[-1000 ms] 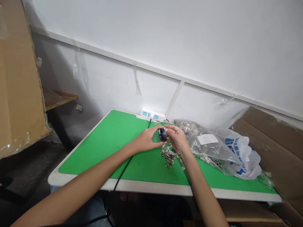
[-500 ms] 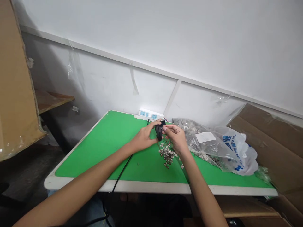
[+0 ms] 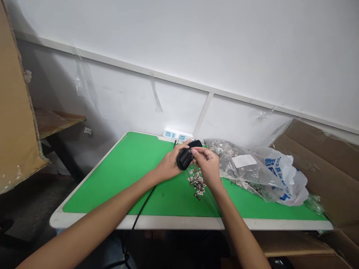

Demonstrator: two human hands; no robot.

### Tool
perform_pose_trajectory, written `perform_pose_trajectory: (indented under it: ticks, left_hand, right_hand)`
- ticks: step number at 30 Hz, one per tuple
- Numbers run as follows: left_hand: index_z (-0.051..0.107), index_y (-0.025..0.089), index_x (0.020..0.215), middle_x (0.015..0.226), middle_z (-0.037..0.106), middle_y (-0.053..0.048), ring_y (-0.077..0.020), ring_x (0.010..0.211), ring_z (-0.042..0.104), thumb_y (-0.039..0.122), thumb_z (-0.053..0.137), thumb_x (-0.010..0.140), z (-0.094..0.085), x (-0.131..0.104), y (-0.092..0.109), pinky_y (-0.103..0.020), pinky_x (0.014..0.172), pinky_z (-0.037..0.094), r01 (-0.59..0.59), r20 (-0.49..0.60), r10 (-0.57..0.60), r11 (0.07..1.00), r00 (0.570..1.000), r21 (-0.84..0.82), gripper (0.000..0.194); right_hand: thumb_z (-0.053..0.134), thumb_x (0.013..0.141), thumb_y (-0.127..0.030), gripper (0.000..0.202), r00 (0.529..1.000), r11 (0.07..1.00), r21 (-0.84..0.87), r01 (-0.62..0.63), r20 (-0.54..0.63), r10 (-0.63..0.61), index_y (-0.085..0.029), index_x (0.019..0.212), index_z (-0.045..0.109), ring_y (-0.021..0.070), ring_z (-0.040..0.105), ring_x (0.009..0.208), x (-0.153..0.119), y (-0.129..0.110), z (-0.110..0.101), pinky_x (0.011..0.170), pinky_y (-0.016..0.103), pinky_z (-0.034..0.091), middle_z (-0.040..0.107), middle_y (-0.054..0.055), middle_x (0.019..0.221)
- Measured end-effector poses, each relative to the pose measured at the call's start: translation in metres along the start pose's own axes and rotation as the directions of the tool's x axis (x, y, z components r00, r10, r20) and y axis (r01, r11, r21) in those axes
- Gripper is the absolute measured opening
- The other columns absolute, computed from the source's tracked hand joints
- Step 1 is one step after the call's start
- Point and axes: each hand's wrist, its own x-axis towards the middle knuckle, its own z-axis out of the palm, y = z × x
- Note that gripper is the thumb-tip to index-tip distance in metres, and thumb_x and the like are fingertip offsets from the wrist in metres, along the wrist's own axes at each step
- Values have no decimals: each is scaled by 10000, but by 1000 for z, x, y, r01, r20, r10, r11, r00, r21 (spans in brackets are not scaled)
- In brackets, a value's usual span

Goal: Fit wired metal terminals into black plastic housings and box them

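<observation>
A black rounded plastic housing (image 3: 184, 158) is held up over the green table. My left hand (image 3: 169, 163) is closed around its left side, thumb and fingers on opposite edges. At its right side my right hand (image 3: 208, 163) pinches a thin red wire (image 3: 201, 148) close to the housing. Another thin wire hangs below it. What the right fingertips press against inside is too small to make out. Beneath the hands lies a loose pile of small metal pieces (image 3: 198, 185), partly hidden by my right hand.
A white power strip (image 3: 178, 135) stands at the table's back edge. Clear plastic bags (image 3: 244, 170) of metal parts lie to the right, beside a large cardboard box (image 3: 316, 160). A black cable (image 3: 144, 203) crosses the green table top (image 3: 106, 179) and hangs over the front edge.
The black housing has turned, so its broad rounded face now shows instead of its narrow side. Both hands stay on it at nearly the same place. The view has shifted slightly.
</observation>
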Motion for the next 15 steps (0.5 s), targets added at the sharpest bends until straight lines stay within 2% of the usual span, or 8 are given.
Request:
perform_pose_trajectory:
  ticks: [6, 15]
  left_hand:
    - [436, 286, 1409, 1643, 471, -162, -326, 1491, 510, 414, 749, 939, 0, -1, 0, -531, 1149, 534, 21, -6, -20, 999, 1000, 33, 580]
    - [427, 271, 1443, 1647, 460, -178, -336, 1463, 543, 349, 733, 952, -2, 0, 2, -564, 1149, 525, -38, 26, 36, 997, 999, 70, 584]
  right_hand:
    - [873, 713, -545, 380, 1000, 1000, -8, 7, -24, -7, -202, 841, 771, 164, 641, 609, 2, 3, -1, 515, 279, 514, 745, 41, 726]
    - [866, 704, -546, 392, 999, 1000, -8, 1, -41, -1, -188, 834, 771, 165, 636, 625, 0, 5, 2, 535, 287, 533, 741, 37, 721]
